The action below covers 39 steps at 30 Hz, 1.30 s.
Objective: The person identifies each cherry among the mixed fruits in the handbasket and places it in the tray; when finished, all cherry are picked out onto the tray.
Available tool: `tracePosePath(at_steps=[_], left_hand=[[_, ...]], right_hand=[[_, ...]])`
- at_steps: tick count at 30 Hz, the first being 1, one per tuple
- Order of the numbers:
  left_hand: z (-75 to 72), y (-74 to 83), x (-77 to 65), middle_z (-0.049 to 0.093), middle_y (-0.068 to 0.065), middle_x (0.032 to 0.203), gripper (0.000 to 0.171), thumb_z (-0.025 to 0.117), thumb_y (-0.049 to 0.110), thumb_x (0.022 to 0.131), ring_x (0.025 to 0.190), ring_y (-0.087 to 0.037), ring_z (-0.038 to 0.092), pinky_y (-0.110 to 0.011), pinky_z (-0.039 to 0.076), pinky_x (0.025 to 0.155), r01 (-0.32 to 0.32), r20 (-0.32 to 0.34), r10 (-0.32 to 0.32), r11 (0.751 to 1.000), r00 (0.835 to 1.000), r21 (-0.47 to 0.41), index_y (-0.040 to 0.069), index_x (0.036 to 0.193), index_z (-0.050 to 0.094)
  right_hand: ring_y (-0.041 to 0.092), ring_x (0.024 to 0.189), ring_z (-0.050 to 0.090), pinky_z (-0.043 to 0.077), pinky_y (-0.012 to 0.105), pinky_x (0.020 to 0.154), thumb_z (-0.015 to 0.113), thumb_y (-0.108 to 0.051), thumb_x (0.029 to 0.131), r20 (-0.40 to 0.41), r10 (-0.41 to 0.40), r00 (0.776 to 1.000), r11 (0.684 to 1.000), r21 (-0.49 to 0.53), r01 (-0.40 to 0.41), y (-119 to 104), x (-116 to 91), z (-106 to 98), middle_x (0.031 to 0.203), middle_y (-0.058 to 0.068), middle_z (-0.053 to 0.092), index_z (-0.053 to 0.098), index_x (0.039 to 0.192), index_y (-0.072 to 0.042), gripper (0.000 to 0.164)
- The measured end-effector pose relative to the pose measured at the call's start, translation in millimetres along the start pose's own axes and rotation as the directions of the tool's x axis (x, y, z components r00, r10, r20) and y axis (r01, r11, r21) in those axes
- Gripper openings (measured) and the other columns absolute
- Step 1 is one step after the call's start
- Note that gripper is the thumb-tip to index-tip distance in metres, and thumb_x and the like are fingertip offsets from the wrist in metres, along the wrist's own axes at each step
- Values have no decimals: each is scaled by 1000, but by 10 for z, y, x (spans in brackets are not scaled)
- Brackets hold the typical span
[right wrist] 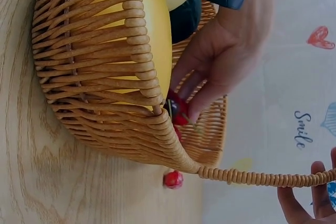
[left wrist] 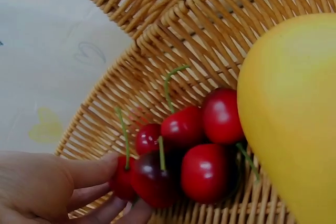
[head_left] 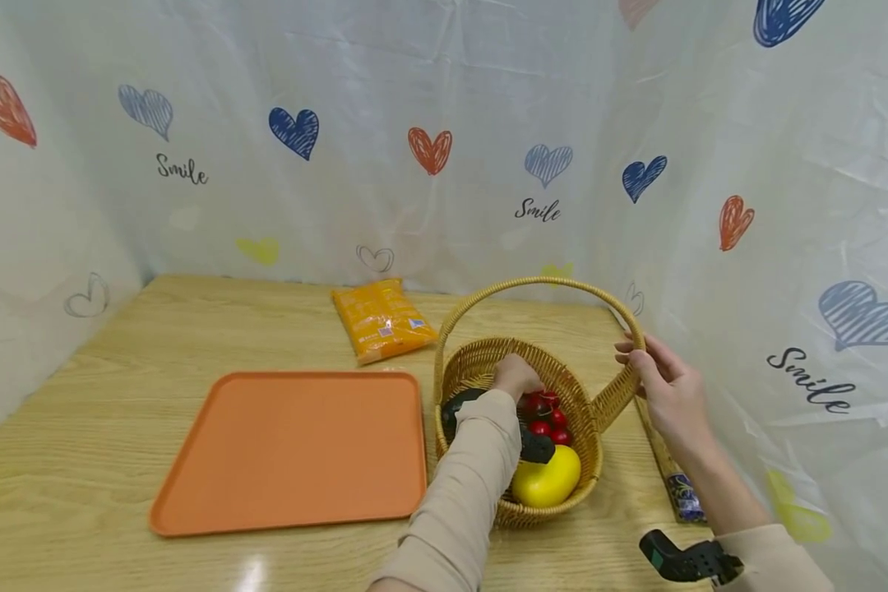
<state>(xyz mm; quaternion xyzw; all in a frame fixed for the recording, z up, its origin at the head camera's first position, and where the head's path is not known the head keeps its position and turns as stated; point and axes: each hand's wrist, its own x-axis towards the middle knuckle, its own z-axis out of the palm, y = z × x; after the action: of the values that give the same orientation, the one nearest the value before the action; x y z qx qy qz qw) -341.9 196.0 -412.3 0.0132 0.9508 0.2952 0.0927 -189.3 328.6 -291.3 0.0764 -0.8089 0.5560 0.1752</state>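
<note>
A round wicker basket [head_left: 598, 460] with a tall arched handle stands on the table. My left hand [head_left: 516, 374] reaches down inside it. In the left wrist view, thumb and fingers of that hand [left wrist: 37, 187] pinch the outermost of several red cherries [left wrist: 205, 174] with green stems, some fingers reaching under the bunch. A large smooth yellow fruit [head_left: 549, 478] lies beside the cherries. Something dark and rounded [head_left: 451, 411] is partly hidden behind my left forearm. At the right side, my right hand [head_left: 673, 403] holds the basket's handle [head_left: 543, 280] between thumb and fingers.
Left of the basket lies a flat orange tray [head_left: 296, 452]. An orange plastic packet [head_left: 381, 321] rests behind, near the heart-printed curtain [head_left: 370, 197]. A blue-patterned item [head_left: 684, 497] lies at the table's right edge. A small red thing [right wrist: 173, 179] shows beyond the basket.
</note>
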Motion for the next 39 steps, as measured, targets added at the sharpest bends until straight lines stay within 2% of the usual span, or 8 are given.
tracePosePath(at_steps=[2, 9, 12, 17, 20, 25, 31, 39], left_hand=[[-57, -1, 8, 65, -5, 71, 37, 78, 44, 75, 52, -11, 62, -24, 51, 58, 12, 27, -11, 999, 1000, -39, 11, 64, 67], [-702, 95, -670, 63, -14, 101, 30, 75, 24, 83, 80, -22, 64, -30, 53, 67, 84, 59, -70, 958, 996, -275, -2, 96, 68], [-793, 66, -785, 63, -14, 103, 37, 73, 25, 84, 81, -19, 56, -28, 47, 68, 55, 35, -47, 954, 998, -295, -3, 107, 65], [-859, 39, -839, 59, -11, 81, 34, 75, 22, 83, 57, -16, 41, -28, 37, 53, 37, 40, -22, 911, 999, -411, -4, 102, 66], [-870, 53, -843, 57, -10, 79, 22, 75, 18, 82, 52, -14, 47, -26, 43, 49, 46, 60, -16, 846, 998, -531, -2, 91, 70], [-907, 57, -891, 59, -11, 96, 8, 73, 10, 84, 72, -20, 65, -28, 55, 62, 43, 98, 33, 731, 995, -681, 2, 85, 74], [-1032, -65, -1032, 63, -6, 87, 12, 69, 6, 86, 86, -27, 66, -27, 55, 65, -3, 138, 138, 719, 981, -695, -1, 95, 72], [-1162, -258, -1192, 65, -6, 86, 16, 68, 7, 87, 83, -24, 67, -26, 55, 65, -92, 145, 261, 720, 954, -688, -1, 100, 71]], right_hand=[[5, 101, 58, 50, 16, 74, 51, -27, 98, -2, -1, 1000, 1000, -7, 1, -7, -2, -1, 103, -16, 65, 56, 132, -12, 37], [6, 101, 59, 50, 15, 74, 53, -26, 98, -2, 9, 1000, 999, 46, -9, -15, -6, -1, 104, -13, 65, 57, 131, -13, 36], [7, 101, 59, 50, 16, 74, 53, -26, 98, -4, 6, 1000, 999, 46, -6, -13, -4, 12, 104, -13, 65, 58, 130, -12, 36], [5, 99, 59, 50, 16, 73, 53, -26, 98, -1, 7, 1000, 1000, 26, -7, 0, -6, 32, 102, -14, 66, 57, 130, -13, 35], [5, 98, 59, 50, 17, 73, 52, -24, 98, 4, 9, 1000, 998, 59, -9, 9, -12, 28, 102, -14, 66, 57, 130, -13, 35], [3, 99, 59, 50, 16, 73, 52, -24, 98, 14, 9, 1000, 997, 76, -10, 10, -21, 14, 103, -14, 65, 56, 132, -13, 36], [3, 99, 59, 50, 16, 72, 51, -26, 99, 29, 11, 1000, 1000, 21, -11, -13, -25, 15, 104, -15, 65, 54, 134, -12, 38], [5, 101, 59, 50, 17, 75, 49, -27, 99, 64, -14, 998, 1000, 22, 13, -75, -60, 4, 107, -12, 64, 54, 134, -10, 39]])
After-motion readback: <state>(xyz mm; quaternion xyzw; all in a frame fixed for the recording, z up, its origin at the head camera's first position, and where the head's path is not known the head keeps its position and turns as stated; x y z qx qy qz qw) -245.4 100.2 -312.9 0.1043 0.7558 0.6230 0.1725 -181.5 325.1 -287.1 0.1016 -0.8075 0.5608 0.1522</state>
